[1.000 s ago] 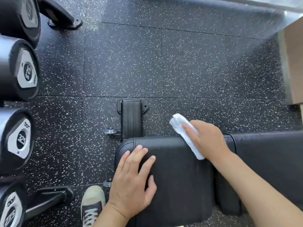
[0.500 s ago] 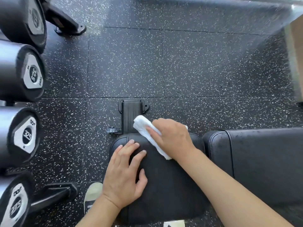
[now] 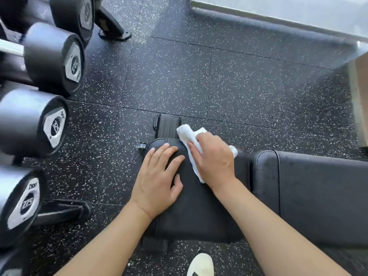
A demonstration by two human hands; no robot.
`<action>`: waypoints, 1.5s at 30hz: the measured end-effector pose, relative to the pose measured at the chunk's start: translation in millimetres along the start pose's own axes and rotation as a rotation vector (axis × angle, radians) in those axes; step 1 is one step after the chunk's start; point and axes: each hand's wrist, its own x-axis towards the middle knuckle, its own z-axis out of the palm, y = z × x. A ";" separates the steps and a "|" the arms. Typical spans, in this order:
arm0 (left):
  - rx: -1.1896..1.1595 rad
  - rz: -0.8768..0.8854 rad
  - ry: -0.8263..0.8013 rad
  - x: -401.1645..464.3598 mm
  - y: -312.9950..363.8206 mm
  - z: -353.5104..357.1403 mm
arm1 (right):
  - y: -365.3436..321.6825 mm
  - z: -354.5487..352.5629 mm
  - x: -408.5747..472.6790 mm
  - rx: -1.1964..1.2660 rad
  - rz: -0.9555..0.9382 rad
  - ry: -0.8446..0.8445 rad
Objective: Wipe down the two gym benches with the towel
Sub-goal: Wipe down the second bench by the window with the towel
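Wiping far end of seat pad [image 3: 195, 212]: right hand [image 3: 214, 158] presses towel [image 3: 188, 139], left hand [image 3: 157, 180] flat, bracing; right pad [image 3: 318, 192] likely left.

Head view, steeply down, close over bench [image 3: 199, 212]

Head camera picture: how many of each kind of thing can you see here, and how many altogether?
Dumbbell ends: 4
Bench pads: 2, a small one and a longer one
White towel: 1
Hands: 2, left hand and right hand
Shoe: 1
Total: 10
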 end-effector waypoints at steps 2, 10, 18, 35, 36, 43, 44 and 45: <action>-0.006 -0.075 0.007 -24.2 11.3 0.5 | -1.3 -6.8 -15.3 0.004 -0.012 -0.010; -0.154 -0.147 -0.031 -151.4 26.2 3.8 | -56.9 2.5 -103.8 0.075 -0.199 -0.131; -0.263 -0.219 -0.063 -161.7 31.9 2.3 | -87.6 32.2 7.4 -0.003 -0.214 -0.078; -0.377 -0.177 -0.061 -185.1 26.5 -4.0 | -93.0 24.5 -1.9 -0.047 -0.566 -0.243; -0.384 -0.183 -0.057 -185.1 27.5 -3.6 | -99.8 29.3 12.8 -0.066 -0.493 -0.212; -0.430 -0.203 -0.046 -186.1 28.4 -5.1 | -105.7 28.9 -7.0 -0.011 -0.457 -0.226; -0.431 -0.201 -0.049 -186.0 27.8 -6.2 | -102.6 24.1 -26.1 0.011 -0.475 -0.261; -0.431 -0.199 -0.055 -185.8 27.2 -7.5 | -98.9 19.7 -44.7 0.031 -0.488 -0.294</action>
